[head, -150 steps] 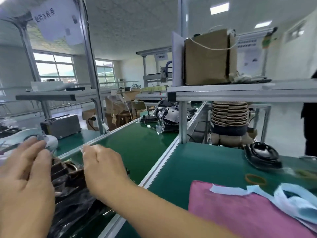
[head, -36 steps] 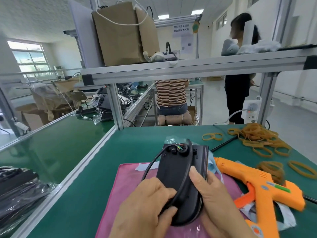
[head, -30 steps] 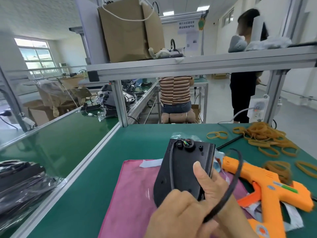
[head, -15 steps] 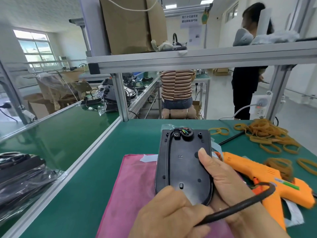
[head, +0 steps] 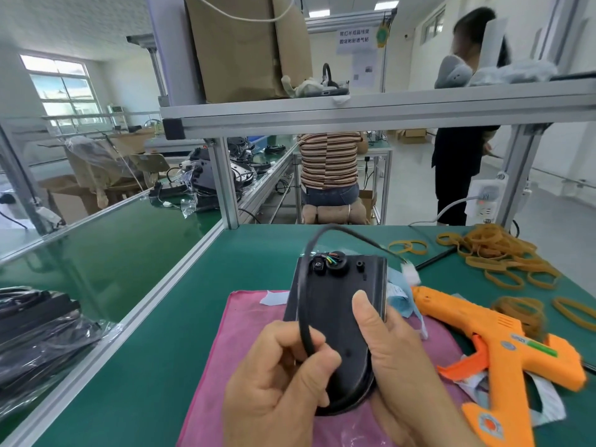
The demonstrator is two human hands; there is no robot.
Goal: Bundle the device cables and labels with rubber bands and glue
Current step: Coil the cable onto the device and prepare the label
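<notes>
A black flat device [head: 335,304] stands tilted over a pink cloth [head: 232,343]. My right hand [head: 406,356] grips it from the right, thumb lying across its face. My left hand [head: 277,375] pinches the device's black cable [head: 325,233], which loops up over the top edge and ends in a white connector [head: 410,272]. Coloured wires [head: 329,260] show at the cable's root. An orange glue gun [head: 493,343] lies to the right. Tan rubber bands [head: 496,250] are heaped at the far right.
Plastic-wrapped black parts [head: 35,333] lie on the green conveyor [head: 106,253] at the left. An aluminium shelf [head: 371,108] crosses overhead with a brown paper bag [head: 245,46]. Two people [head: 329,169] are beyond the table. Paper labels [head: 545,401] lie under the glue gun.
My left hand has brought the cable from the lower right round the device's bottom and up its left side; the free end now arcs over the top. The device stays in my right hand.
</notes>
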